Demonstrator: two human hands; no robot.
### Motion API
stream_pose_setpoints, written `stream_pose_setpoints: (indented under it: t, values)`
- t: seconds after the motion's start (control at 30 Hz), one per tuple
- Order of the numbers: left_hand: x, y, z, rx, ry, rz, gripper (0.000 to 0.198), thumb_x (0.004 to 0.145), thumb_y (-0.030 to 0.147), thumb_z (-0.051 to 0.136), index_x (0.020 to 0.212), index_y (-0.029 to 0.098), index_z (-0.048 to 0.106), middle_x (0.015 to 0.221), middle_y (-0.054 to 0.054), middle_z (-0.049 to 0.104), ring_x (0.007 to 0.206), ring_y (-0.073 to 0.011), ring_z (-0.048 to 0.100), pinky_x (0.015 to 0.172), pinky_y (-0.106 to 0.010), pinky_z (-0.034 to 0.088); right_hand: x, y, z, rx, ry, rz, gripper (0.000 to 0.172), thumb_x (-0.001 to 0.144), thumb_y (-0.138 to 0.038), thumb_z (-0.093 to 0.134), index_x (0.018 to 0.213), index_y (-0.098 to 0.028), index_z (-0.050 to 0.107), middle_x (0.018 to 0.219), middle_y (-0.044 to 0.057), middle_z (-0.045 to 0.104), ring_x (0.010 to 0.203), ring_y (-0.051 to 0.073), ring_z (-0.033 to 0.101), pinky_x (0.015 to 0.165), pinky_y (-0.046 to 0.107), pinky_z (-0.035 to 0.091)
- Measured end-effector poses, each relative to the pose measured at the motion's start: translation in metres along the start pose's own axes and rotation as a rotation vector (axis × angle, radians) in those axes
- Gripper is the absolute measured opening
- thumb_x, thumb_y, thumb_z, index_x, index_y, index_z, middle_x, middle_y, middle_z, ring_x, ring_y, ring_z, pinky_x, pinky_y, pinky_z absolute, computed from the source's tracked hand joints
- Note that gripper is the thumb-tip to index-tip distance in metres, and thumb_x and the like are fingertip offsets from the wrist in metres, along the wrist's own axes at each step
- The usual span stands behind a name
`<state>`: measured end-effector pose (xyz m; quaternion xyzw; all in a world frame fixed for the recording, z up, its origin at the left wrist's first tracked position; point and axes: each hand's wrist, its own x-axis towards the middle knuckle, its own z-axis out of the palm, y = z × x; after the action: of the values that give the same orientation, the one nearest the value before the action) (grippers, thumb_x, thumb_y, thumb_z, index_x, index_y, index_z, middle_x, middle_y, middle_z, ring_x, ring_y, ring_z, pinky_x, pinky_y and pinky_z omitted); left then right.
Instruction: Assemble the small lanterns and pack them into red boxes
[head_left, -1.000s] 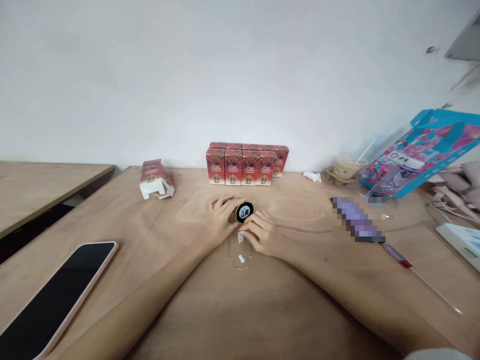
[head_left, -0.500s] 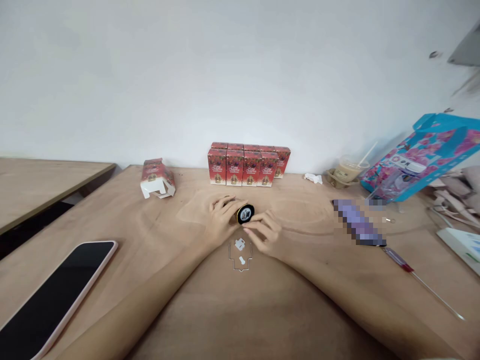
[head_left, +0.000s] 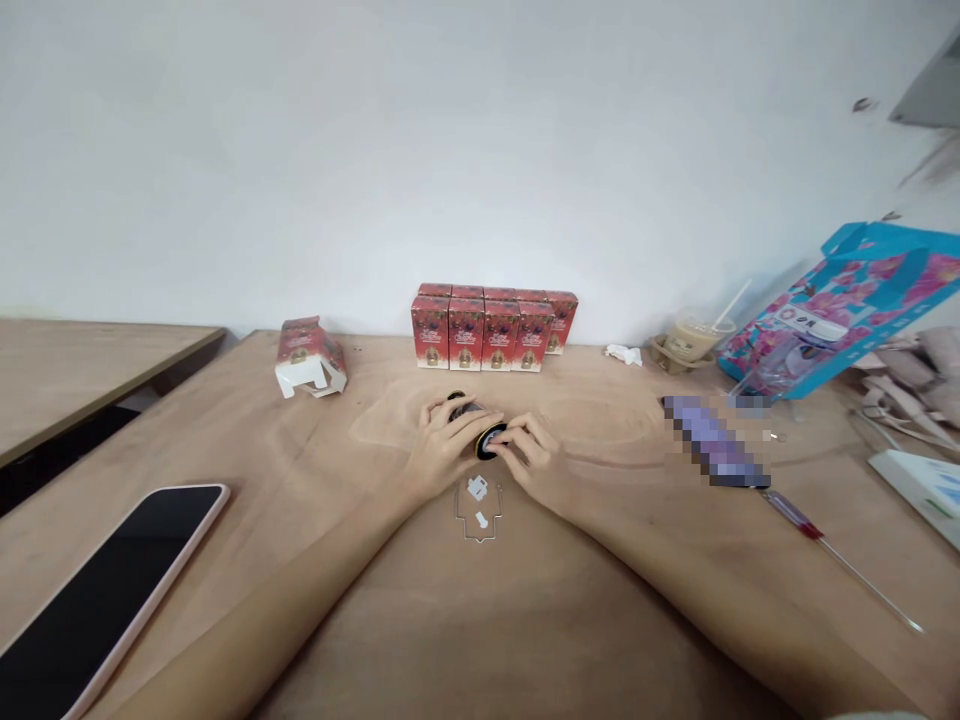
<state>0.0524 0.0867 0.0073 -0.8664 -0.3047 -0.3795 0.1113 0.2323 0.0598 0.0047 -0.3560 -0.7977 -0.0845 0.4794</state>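
Small black gold-rimmed round jar (head_left: 489,438) on the bench, pinched between left hand (head_left: 441,445) and right hand (head_left: 531,458) — clear plastic insert (head_left: 480,510) just nearer, red cartons (head_left: 491,330) behind.

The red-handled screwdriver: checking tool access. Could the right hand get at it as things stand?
Probably yes: the screwdriver lies uncovered on the table, with bare wood between it and the right hand. That hand, though, grips the small jar together with the left hand.

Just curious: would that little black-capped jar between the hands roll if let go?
Likely: the jar looks round and is held sideways, so on the wooden table it could roll. Probably rigid and light: left hand and right hand just pinch it.
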Motion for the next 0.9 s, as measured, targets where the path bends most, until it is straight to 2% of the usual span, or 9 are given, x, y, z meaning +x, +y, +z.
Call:
stream_pose_setpoints:
  t: [0.23,0.43,0.73,0.9]
  values:
    - [-0.001,-0.0007,-0.0017,0.021,-0.033,0.004,0.033,0.088,0.036,0.056,0.12,0.028,0.057,0.11,-0.002,0.07,0.114,-0.0242,0.053,0.092,-0.04,0.025,0.0005,0.001,-0.0014,-0.104,-0.073,-0.069,0.02,0.093,-0.025,0.048,0.078,-0.018,0.06,0.076,0.005,0.058,0.072,0.017,0.054,0.068,0.032,0.04]
    - [-0.0013,-0.0003,-0.0013,0.001,-0.057,-0.033,0.033,0.087,0.039,0.056,0.118,0.027,0.057,0.11,-0.002,0.07,0.114,-0.0237,0.053,0.09,-0.039,0.026,0.0003,0.0034,0.0028,-0.171,-0.069,-0.138,0.019,0.094,-0.021,0.045,0.078,-0.018,0.056,0.079,0.006,0.062,0.075,0.018,0.055,0.069,0.032,0.036]
    - [-0.0003,-0.0012,-0.0028,-0.009,-0.053,-0.189,0.035,0.084,0.038,0.06,0.117,0.027,0.057,0.113,-0.003,0.069,0.115,-0.0245,0.053,0.093,-0.039,0.026,-0.0016,0.0016,0.0048,-0.185,-0.06,-0.234,0.018,0.096,-0.019,0.042,0.082,-0.015,0.053,0.082,0.006,0.064,0.081,0.017,0.056,0.07,0.031,0.035]
    - [-0.0004,-0.0033,-0.0021,0.01,-0.047,-0.254,0.034,0.084,0.035,0.06,0.117,0.026,0.056,0.114,-0.003,0.068,0.116,-0.0247,0.053,0.097,-0.041,0.025,-0.0001,0.0019,0.0048,-0.193,-0.142,-0.227,0.021,0.096,-0.022,0.043,0.08,-0.015,0.055,0.081,0.006,0.063,0.078,0.017,0.054,0.068,0.031,0.035]
